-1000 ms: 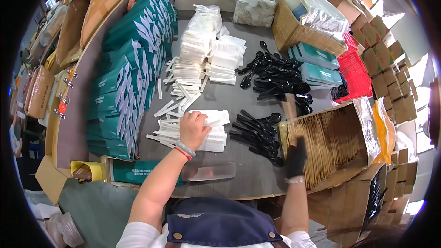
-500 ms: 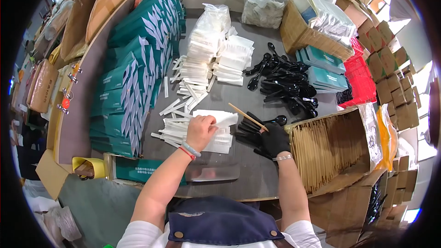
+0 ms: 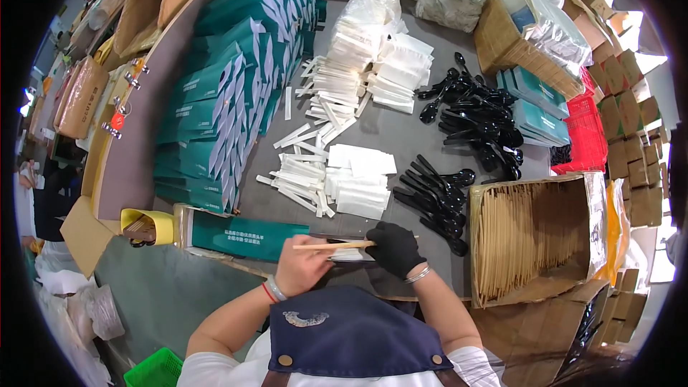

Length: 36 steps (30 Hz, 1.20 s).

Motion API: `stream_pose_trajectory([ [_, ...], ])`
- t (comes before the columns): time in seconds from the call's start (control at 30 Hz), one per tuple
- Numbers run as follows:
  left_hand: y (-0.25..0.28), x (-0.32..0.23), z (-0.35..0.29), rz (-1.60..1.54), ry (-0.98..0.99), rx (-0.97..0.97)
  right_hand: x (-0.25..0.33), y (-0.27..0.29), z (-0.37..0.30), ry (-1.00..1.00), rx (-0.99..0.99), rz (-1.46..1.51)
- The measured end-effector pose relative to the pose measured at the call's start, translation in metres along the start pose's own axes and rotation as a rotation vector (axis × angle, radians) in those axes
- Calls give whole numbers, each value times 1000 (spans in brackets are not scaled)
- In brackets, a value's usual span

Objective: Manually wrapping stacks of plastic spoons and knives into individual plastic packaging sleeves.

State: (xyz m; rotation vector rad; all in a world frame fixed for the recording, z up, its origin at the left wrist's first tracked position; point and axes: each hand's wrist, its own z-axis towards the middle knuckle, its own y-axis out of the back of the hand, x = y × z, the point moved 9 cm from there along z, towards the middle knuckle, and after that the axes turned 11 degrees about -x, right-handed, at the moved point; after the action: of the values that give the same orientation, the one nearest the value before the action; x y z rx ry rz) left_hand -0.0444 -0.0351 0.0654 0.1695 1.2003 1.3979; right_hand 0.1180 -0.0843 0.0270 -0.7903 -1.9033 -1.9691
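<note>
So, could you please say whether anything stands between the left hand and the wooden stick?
Nothing visible does: the stick, held by the gloved right hand, overlaps the left hand in this view, though whether they touch is unclear.

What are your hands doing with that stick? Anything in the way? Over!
Right hand gripping wooden stick. Left hand at its left end, grip unclear. Teal packet beside left hand. Nothing visibly blocking the stick.

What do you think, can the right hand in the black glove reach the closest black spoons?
Probably yes: the right hand is close to the black spoons, with only bare table between. It seems to hold a wooden stick, though, so grabbing might be awkward.
</note>
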Motion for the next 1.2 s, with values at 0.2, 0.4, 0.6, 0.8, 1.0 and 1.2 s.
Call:
stream_pose_trajectory([
  [0.2,-6,-2,-19,249,-48,231,-33,46,-40,-332,-645,282],
  [0.4,21,19,-22,254,-7,190,-22,32,-54,-88,-279,8],
  [0.6,25,41,-15,130,40,232,-17,19,-48,140,-70,-194],
  [0.8,-5,19,-4,20,13,212,29,-11,-31,225,-151,47],
  [1.0,-9,11,7,69,17,265,-38,-11,-50,-240,-152,294],
  [1.2,-25,-2,19,124,-118,267,21,-28,-23,-176,-203,342],
])
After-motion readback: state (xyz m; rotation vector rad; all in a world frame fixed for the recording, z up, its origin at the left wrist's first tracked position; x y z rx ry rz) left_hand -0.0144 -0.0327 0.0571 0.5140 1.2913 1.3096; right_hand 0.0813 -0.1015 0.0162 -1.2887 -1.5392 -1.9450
